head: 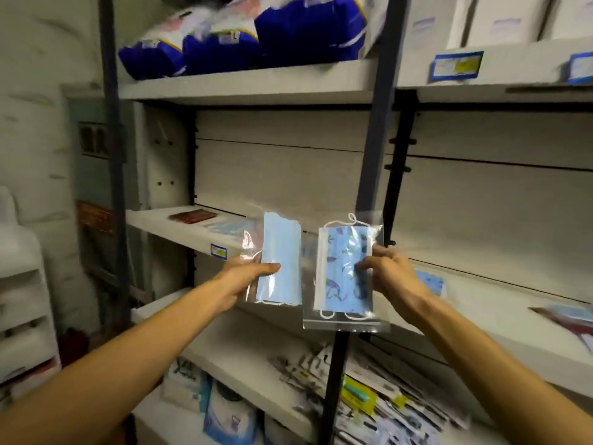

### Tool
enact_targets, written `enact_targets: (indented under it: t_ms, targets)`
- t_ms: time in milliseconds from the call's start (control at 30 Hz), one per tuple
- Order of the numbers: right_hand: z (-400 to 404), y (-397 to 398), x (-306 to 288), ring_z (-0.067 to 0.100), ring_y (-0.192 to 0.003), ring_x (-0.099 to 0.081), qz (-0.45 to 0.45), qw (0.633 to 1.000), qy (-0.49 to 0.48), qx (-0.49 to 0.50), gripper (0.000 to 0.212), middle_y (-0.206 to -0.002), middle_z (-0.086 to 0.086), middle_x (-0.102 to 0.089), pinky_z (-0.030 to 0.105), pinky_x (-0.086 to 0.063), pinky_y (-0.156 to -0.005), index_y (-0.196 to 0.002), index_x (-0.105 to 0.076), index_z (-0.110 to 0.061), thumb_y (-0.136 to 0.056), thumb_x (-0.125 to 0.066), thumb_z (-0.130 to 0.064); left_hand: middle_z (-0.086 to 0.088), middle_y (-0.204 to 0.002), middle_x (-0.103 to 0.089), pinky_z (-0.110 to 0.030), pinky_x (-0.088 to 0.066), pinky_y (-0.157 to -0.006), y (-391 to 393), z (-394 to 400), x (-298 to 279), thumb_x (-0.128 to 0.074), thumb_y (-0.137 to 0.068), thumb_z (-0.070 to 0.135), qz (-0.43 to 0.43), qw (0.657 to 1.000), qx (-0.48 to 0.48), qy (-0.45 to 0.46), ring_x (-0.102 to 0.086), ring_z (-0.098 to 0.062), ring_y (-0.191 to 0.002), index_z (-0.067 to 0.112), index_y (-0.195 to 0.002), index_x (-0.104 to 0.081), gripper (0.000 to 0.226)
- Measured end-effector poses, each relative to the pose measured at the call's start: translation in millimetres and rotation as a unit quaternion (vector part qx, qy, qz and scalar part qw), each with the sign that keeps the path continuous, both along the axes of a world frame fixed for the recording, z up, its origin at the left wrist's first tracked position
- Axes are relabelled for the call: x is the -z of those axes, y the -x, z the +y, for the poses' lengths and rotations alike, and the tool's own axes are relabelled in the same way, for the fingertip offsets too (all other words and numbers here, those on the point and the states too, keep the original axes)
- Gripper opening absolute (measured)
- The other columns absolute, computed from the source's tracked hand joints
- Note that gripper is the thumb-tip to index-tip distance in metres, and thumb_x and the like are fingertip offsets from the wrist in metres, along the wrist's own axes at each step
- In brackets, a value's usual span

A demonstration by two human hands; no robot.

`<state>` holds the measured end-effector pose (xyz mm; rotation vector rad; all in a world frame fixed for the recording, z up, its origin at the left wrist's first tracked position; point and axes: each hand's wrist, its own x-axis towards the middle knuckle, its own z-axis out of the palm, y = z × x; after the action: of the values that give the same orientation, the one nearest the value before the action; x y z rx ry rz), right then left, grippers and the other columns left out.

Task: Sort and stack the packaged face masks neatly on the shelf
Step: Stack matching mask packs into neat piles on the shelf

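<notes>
Left hand [247, 277] pinches plain blue mask pack [278, 261]; right hand [390, 274] pinches patterned mask pack [345, 271]. Both held before shelf [179, 229]. Advice: match each to like pile, square edges.

Dim, motion-blurred edges (wide-angle bend), bag glare
</notes>
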<state>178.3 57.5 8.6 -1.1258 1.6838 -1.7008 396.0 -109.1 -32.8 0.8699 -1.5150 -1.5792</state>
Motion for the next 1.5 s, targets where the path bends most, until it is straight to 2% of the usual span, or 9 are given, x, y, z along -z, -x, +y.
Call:
enact_targets:
  t_ms: [267, 400, 567, 733, 1000, 1100, 1200, 1367, 1500]
  targets:
    - [-127, -50, 16, 0.008, -0.070, -0.074, 0.026, 0.998, 0.015, -0.046, 0.030, -0.077, -0.009, -0.077, 0.022, -0.057, -0.054, -0.096, -0.066, -0.024, -0.088, -0.056, 0.003, -0.009, -0.094, -0.079, -0.037, -0.063, -0.072, -44, -94, 4, -0.088, -0.074, 0.014, 0.016, 0.998, -0.065, -0.010, -0.077, -0.027, -0.084, 0.009, -0.105, -0.070, 0.036]
    - [-193, -49, 17, 0.011, -0.060, -0.069, 0.025, 1.000, 0.012, -0.010, 0.024, -0.083, 0.006, -0.075, 0.031, -0.058, -0.050, -0.099, -0.068, -0.010, -0.089, -0.052, 0.004, -0.013, -0.101, -0.078, -0.046, -0.061, -0.086, -44, -149, -5, -0.087, -0.076, 0.013, -0.002, 0.999, -0.048, 0.000, -0.076, -0.031, -0.092, 0.006, -0.111, -0.068, 0.040]
    - [-268, -32, 7, 0.023, -0.066, -0.062, 0.011, 0.998, 0.014, 0.063, 0.021, -0.089, 0.013, -0.072, 0.033, -0.049, -0.053, -0.097, -0.068, -0.005, -0.088, -0.049, 0.000, -0.006, -0.099, -0.077, -0.028, -0.060, -0.058, -36, -233, -33, -0.083, -0.079, 0.009, -0.033, 0.997, -0.050, 0.057, -0.076, -0.018, -0.077, 0.017, -0.113, -0.069, 0.037]
    - [-322, -17, 0, 0.023, -0.054, -0.052, -0.049, 0.992, 0.026, 0.116, 0.016, -0.070, 0.012, -0.060, 0.033, -0.045, -0.050, -0.076, -0.057, -0.007, -0.085, -0.048, 0.001, -0.004, -0.087, -0.079, -0.024, -0.058, -0.055, -26, -302, -42, -0.083, -0.079, 0.011, -0.035, 0.997, -0.040, 0.053, -0.076, -0.016, -0.074, 0.014, -0.110, -0.070, 0.034]
    - [-366, -3, 1, 0.021, -0.054, -0.046, -0.054, 0.985, -0.018, 0.161, 0.011, -0.074, 0.014, -0.056, 0.024, -0.038, -0.043, -0.091, -0.061, -0.002, -0.090, -0.050, -0.003, -0.004, -0.106, -0.075, -0.024, -0.060, -0.064, -8, -379, -37, -0.075, -0.086, 0.004, -0.095, 0.992, 0.055, 0.055, -0.075, -0.011, -0.082, 0.014, -0.131, -0.064, 0.048]
    - [-376, -1, 8, 0.020, -0.052, -0.048, -0.054, 0.981, -0.046, 0.182, 0.013, -0.070, 0.012, -0.058, 0.023, -0.040, -0.037, -0.099, -0.062, -0.001, -0.094, -0.051, -0.006, 0.000, -0.106, -0.072, -0.019, -0.056, -0.065, 1, -407, -29, -0.081, -0.080, 0.005, -0.224, 0.961, 0.061, 0.152, -0.069, -0.008, -0.083, 0.014, -0.131, -0.062, 0.055]
    - [-379, -5, 12, 0.020, -0.051, -0.051, -0.044, 0.974, -0.062, 0.212, 0.014, -0.068, 0.012, -0.059, 0.020, -0.042, -0.034, -0.091, -0.064, 0.000, -0.095, -0.051, -0.004, -0.008, -0.139, -0.056, -0.032, -0.050, -0.095, 7, -433, -20, -0.088, -0.074, 0.025, -0.392, 0.877, 0.042, 0.273, -0.057, -0.025, -0.118, 0.013, -0.147, -0.044, 0.086]
    - [-377, -8, 17, 0.023, -0.060, -0.059, 0.033, 0.961, -0.069, 0.266, 0.015, -0.076, 0.015, -0.066, 0.027, -0.052, -0.048, -0.091, -0.068, 0.000, -0.093, -0.054, -0.006, -0.013, -0.165, -0.015, -0.041, -0.029, -0.118, 16, -456, -18, -0.088, -0.070, 0.044, -0.456, 0.816, 0.031, 0.355, -0.020, -0.033, -0.151, 0.015, -0.161, -0.007, 0.125]
    - [-363, -19, 16, 0.019, -0.049, -0.058, 0.037, 0.947, -0.056, 0.314, 0.016, -0.059, 0.006, -0.064, 0.020, -0.048, -0.040, -0.078, -0.067, -0.004, -0.088, -0.055, -0.003, -0.009, -0.149, -0.045, -0.035, -0.039, -0.112, 22, -450, -22, -0.072, -0.082, 0.012, -0.337, 0.810, 0.072, 0.475, -0.045, -0.028, -0.136, 0.018, -0.143, -0.051, 0.065]
